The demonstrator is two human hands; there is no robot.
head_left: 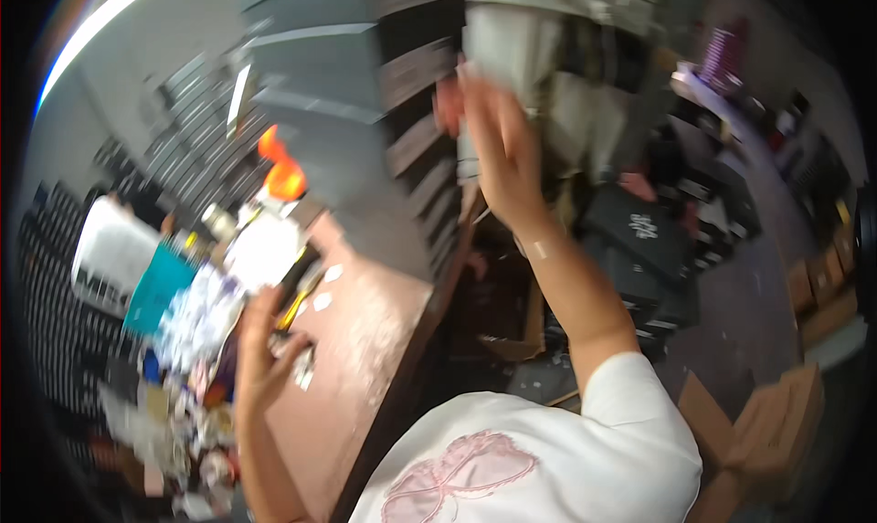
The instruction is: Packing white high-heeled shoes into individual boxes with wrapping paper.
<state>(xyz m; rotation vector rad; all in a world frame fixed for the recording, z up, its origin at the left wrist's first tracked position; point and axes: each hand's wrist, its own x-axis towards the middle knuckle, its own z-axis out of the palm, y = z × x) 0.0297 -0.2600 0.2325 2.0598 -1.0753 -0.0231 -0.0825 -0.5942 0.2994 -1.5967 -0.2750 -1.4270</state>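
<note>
My left hand (260,354) hovers over the pinkish tabletop (365,340) at the left, thumb and fingers apart, with nothing seen in it. Close to its fingertips lies a slim yellow-handled tool (295,309), its kind unclear. Small white pieces (322,301) are scattered beside the tool. My right hand (498,130) is raised at the far middle, smeared by motion, its fingers stretched out. It is nearest to the tall stack of grey boxes (320,148) that stands on the table; whether it touches them cannot be made out.
A heap of white crumpled pieces (196,317) and a teal panel (157,290) crowd the table's left side. An orange object (285,179) stands behind. Dark boxes (639,235) are piled at the right, above an open cardboard box (763,422). Box-filled racks line the left.
</note>
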